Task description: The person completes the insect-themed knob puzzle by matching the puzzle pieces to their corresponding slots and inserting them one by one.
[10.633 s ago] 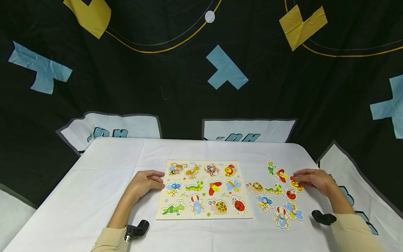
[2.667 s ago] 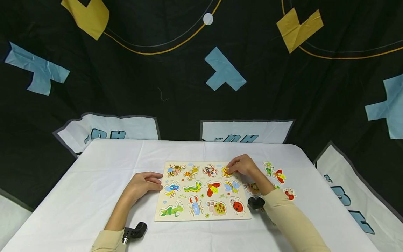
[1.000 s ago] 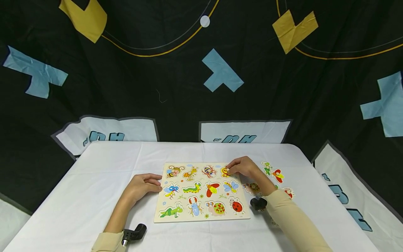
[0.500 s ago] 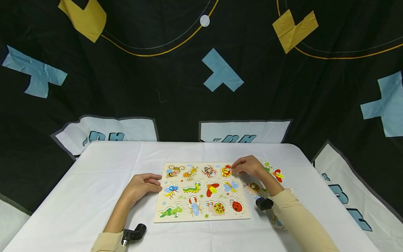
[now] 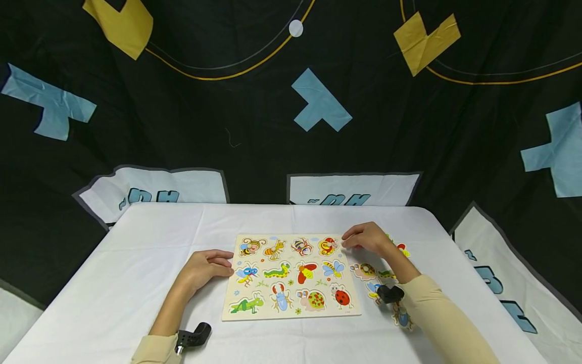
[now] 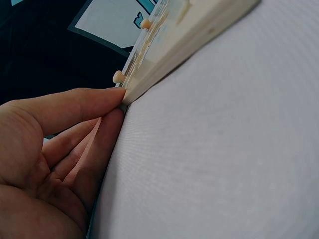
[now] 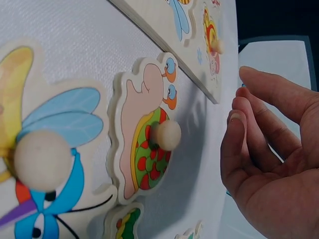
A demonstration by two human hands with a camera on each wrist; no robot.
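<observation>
A wooden peg puzzle board (image 5: 291,312) with insect pictures lies flat on the white table. My left hand (image 5: 205,270) rests against its left edge, thumb and fingertips touching the side; in the left wrist view the thumb meets the board's edge (image 6: 164,67). A red and yellow butterfly piece (image 5: 327,246) sits at the board's top right, its knob (image 7: 217,47) standing up in the right wrist view. My right hand (image 5: 369,238) hovers just right of that corner, fingers loosely bent, holding nothing. Whether the butterfly lies fully flush is hard to tell.
Loose knobbed pieces lie right of the board: a snail (image 7: 149,134), a caterpillar (image 5: 386,274), a blue-winged mosquito (image 5: 374,290) and a stag beetle (image 5: 402,317). The right forearm and its wrist camera (image 5: 390,294) cover other pieces. A black curtain (image 5: 254,126) hangs behind the table.
My right hand picked up the butterfly piece at the far right, brought it to the board's top right corner, let go and drew back to the right. My left hand stayed at the edge.
</observation>
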